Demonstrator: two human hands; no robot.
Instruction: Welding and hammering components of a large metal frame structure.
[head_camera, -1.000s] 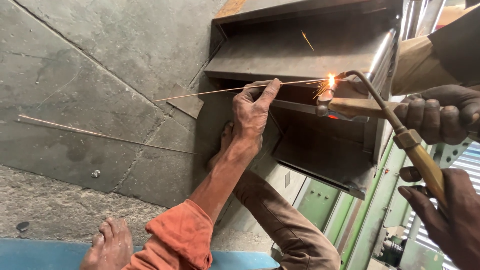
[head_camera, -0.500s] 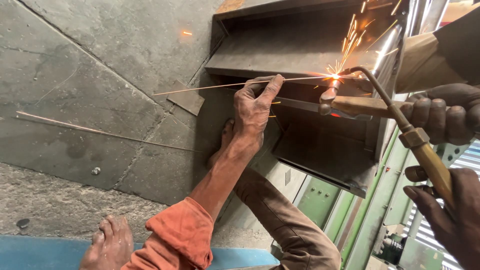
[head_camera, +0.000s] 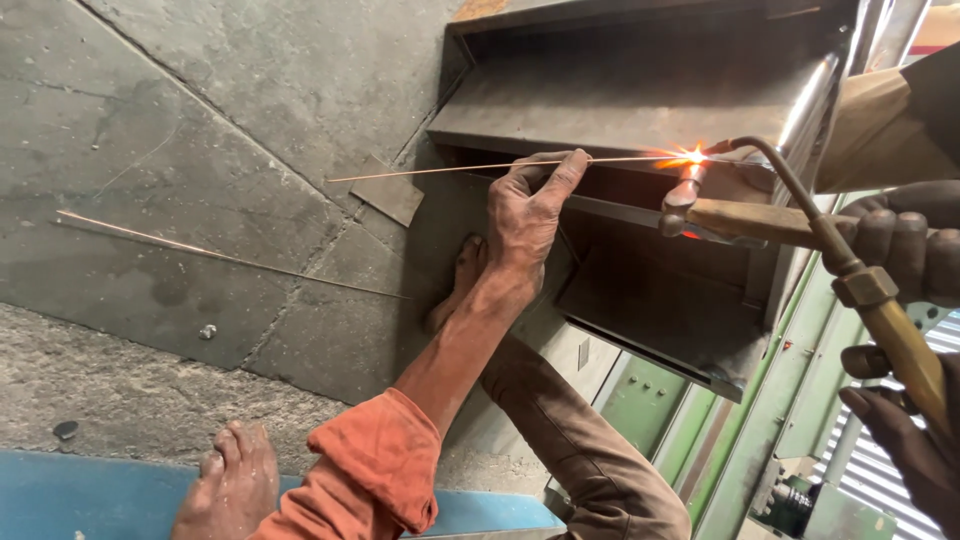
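Head view: your left hand (head_camera: 528, 215) pinches a thin metal filler rod (head_camera: 470, 168) feeding the flame; your right hand (head_camera: 915, 440) grips the brass torch (head_camera: 850, 280). You are mid-braze on the grey steel box (head_camera: 640, 100); next, feed steadily.

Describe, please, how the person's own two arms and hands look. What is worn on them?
The left hand is bare, with no glove, ring or watch. Its forearm is uncovered up to an orange sleeve, which is rolled and creased near the elbow. The right hand also has no glove. The frame edge cuts it off, so its sleeve cannot be seen.
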